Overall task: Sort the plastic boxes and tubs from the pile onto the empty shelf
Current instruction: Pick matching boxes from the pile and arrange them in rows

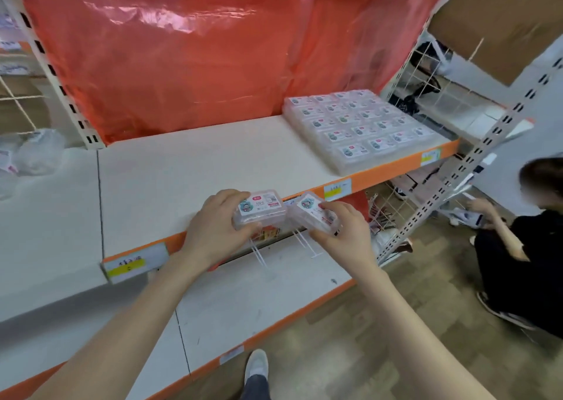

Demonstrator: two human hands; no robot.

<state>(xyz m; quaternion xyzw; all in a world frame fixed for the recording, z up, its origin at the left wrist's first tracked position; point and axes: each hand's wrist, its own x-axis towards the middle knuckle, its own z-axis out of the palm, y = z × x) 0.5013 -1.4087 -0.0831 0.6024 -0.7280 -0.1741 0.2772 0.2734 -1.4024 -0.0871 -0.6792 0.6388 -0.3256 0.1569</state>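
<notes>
Left hand (213,223) fingers grip one clear box (260,209), right hand (344,232) fingers another box (313,213), at shelf (198,168) edge.

I count two single boxes: left box (260,210), right box (306,209); the shelved block (359,128) shows roughly twenty lids; one crouching person (524,241).
</notes>
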